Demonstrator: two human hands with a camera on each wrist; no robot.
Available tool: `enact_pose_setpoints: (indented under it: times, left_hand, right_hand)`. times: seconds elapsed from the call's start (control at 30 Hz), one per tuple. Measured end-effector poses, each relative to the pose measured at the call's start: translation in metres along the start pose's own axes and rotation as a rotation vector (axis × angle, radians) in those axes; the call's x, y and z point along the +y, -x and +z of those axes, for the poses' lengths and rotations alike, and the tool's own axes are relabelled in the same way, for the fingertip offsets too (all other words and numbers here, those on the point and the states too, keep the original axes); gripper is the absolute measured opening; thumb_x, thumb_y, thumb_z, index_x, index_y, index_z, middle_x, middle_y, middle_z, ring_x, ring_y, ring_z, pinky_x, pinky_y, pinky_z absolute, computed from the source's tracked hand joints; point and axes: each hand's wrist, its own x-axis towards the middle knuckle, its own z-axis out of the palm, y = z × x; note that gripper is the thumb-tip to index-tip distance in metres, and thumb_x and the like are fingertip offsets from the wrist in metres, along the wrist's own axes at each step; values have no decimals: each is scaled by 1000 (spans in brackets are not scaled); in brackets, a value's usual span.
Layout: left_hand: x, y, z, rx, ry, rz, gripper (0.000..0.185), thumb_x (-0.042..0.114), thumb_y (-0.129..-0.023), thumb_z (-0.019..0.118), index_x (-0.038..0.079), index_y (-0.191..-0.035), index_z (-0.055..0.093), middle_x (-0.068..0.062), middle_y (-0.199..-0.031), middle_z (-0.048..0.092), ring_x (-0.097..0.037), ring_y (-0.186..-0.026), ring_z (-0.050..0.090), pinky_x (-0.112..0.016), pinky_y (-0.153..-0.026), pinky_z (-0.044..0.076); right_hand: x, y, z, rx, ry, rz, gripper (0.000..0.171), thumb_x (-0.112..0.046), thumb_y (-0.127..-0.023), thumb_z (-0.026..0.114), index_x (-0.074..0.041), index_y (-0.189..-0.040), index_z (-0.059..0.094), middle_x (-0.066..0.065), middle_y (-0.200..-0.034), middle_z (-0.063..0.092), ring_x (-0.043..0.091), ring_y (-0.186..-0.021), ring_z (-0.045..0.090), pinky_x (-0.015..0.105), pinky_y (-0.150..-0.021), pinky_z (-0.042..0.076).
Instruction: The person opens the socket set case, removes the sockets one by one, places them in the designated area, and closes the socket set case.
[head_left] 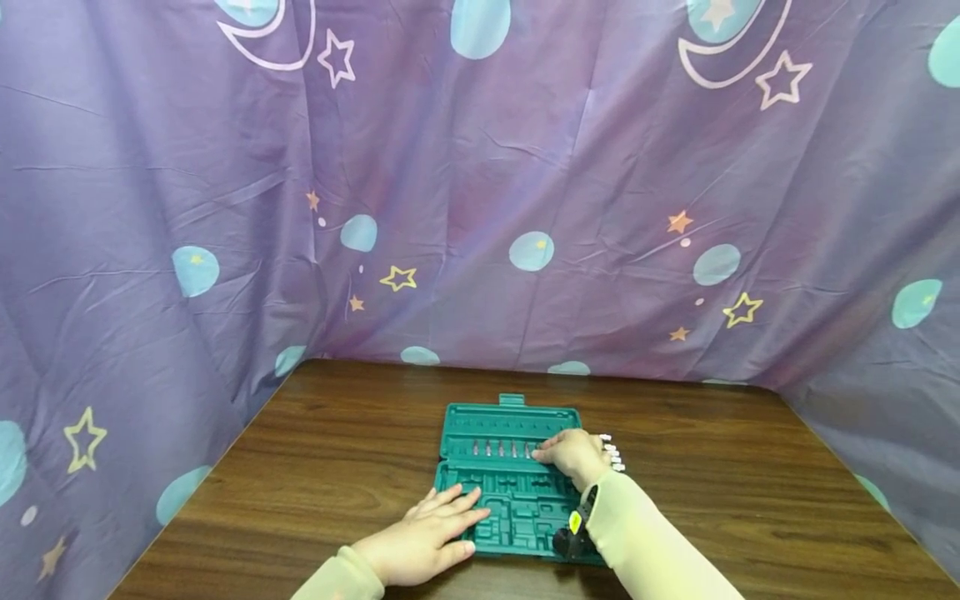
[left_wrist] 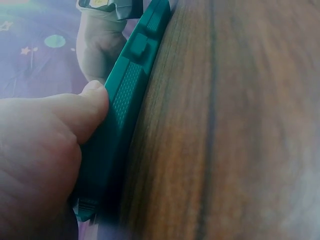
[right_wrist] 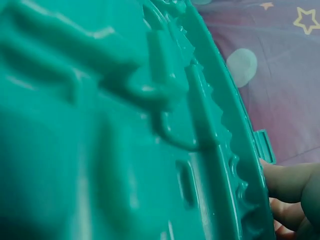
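A green plastic tool case (head_left: 517,521) lies open on the table, its lid half at the back and its moulded tray half at the front. Several small reddish bits (head_left: 501,448) stand in a row along the case's lid half. With fingers spread flat, my left hand (head_left: 420,540) rests on the tray's near left corner; in the left wrist view its thumb (left_wrist: 92,100) lies along the case's front edge. My right hand (head_left: 576,454) reaches over the right side of the case and pinches a small bit at the right end of the row, mostly hidden by the fingertips.
Several small white-ended pieces (head_left: 615,457) lie on the wooden table (head_left: 352,417) just right of my right hand. A latch tab (head_left: 512,399) sticks out from the case's far edge. Behind the table hangs a purple curtain (head_left: 450,208) with stars and moons.
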Motion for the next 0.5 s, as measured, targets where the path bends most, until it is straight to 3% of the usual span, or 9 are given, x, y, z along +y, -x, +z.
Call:
enact_pose_setpoints:
  times: [0.27,0.5]
  left_hand:
    - [-1,0,1,-2,11,-2,50,42,-103,38,17,-147,41,-9,-155,30,-34,-143,24,-61,-110,22]
    - [-2,-1,1,-16,32,-13,51,44,-103,37,19,-148,40,-8,-156,28,-33,-144,21,-62,-110,21]
  right_hand:
    - [-3,1,0,-13,1,4,16,-23,-77,81,-10,-81,73,25,-108,57,52,-120,30,65,-97,21]
    - [-2,2,0,-7,-45,5,16,-22,-77,81,-9,-82,71,29,-110,49,52,-114,32,62,-92,26]
